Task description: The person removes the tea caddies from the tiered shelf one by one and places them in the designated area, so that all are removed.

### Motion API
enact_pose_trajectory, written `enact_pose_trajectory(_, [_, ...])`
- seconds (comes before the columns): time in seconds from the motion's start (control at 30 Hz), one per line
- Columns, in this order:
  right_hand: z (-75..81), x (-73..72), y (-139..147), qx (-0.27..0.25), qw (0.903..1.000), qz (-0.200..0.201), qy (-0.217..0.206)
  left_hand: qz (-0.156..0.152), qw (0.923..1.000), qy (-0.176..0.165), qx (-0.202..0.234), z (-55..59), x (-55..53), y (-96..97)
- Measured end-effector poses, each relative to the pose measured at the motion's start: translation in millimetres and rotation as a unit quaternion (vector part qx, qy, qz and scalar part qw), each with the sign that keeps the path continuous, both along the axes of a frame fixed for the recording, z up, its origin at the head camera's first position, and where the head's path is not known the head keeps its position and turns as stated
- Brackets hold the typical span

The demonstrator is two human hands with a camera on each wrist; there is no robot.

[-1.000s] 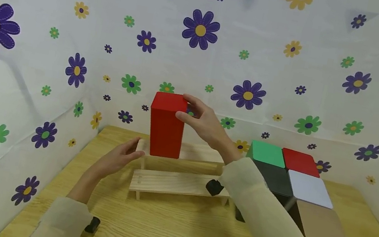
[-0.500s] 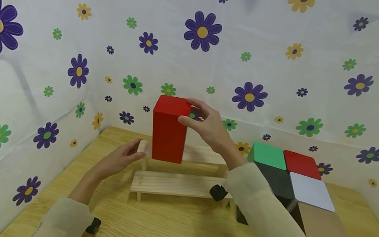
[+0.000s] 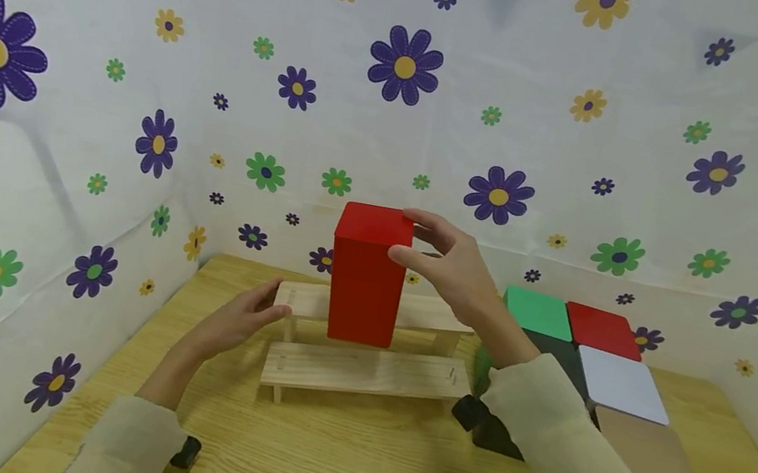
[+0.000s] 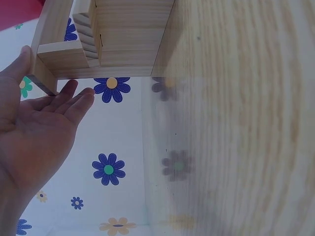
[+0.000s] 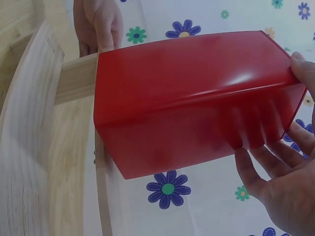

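Observation:
A tall red box (image 3: 365,289) stands upright over the upper tier of a two-step wooden shelf (image 3: 363,369). At its upper right side, my right hand (image 3: 456,275) grips it between the thumb and spread fingers. In the right wrist view, the fingertips press the side of the red box (image 5: 197,93) close to its end. My left hand (image 3: 238,322) holds the left end of the upper tier. The left wrist view has that thumb on the outer face of the wooden shelf (image 4: 44,76) and the fingers behind it.
To the right sit several boxes side by side: a green box (image 3: 539,312), another red box (image 3: 603,330), a dark box (image 3: 558,359), a white box (image 3: 623,384) and a brown box (image 3: 652,458). A flower-print cloth (image 3: 395,146) walls off the back and sides of the wooden table (image 3: 309,461).
My right hand has moved the red box to the right along the upper tier and slightly nearer. The left hand has stayed at the shelf's left end.

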State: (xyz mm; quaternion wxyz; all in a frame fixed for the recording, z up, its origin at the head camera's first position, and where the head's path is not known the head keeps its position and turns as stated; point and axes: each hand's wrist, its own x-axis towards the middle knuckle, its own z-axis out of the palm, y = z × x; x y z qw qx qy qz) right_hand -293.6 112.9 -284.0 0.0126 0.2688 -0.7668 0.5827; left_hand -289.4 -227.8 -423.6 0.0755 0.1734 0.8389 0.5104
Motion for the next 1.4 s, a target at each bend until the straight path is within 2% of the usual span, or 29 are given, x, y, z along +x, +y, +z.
enact_pose_trajectory(0.17, [4.4, 15.7, 9.1, -0.013, 0.9999, 0.005, 0.004, 0.001, 1.0000, 0.004, -0.006, -0.4, 0.2, -1.3])
enact_pose_trajectory(0.47, [13.4, 48.8, 24.7, -0.025, 0.9993, 0.023, 0.013, 0.000, 0.9999, 0.004, 0.011, -2.2, 1.4, -0.9])
enact_pose_trajectory(0.67, [15.8, 67.0, 40.3, -0.026, 0.9992, 0.030, 0.003, -0.004, 0.9999, 0.004, 0.010, -1.6, 1.1, 0.1])
enact_pose_trajectory(0.83, [18.9, 80.2, 49.6, -0.030, 0.9994, 0.018, -0.002, -0.006, 0.9999, 0.008, 0.011, -1.8, 0.0, 0.3])
enact_pose_trajectory(0.97, [21.5, 90.3, 55.9, -0.009, 0.9999, -0.007, 0.004, -0.009, 0.9998, 0.010, 0.014, -2.4, -0.5, 0.0])
enact_pose_trajectory(1.23, [23.8, 105.6, 78.3, 0.008, 0.9997, -0.021, 0.013, -0.010, 0.9998, 0.010, 0.015, -1.8, -2.1, 0.3])
enact_pose_trajectory(1.4, [23.6, 116.4, 96.5, 0.025, 0.9984, -0.044, 0.024, -0.014, 0.9996, 0.008, 0.022, -1.7, -2.1, 1.0])
